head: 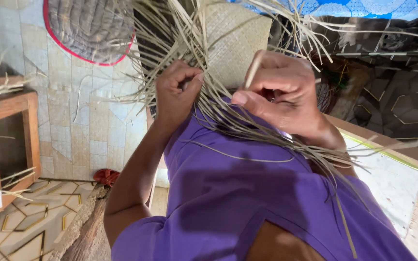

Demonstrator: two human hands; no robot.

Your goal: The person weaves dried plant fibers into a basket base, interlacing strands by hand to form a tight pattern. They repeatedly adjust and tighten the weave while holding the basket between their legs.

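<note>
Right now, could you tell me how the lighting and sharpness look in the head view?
Head view: warm daylight falls on the left hand and right hand; the hands shade the purple cloth; the loose straw strands at the top edge look soft; the woven mat stays fairly sharp.
</note>
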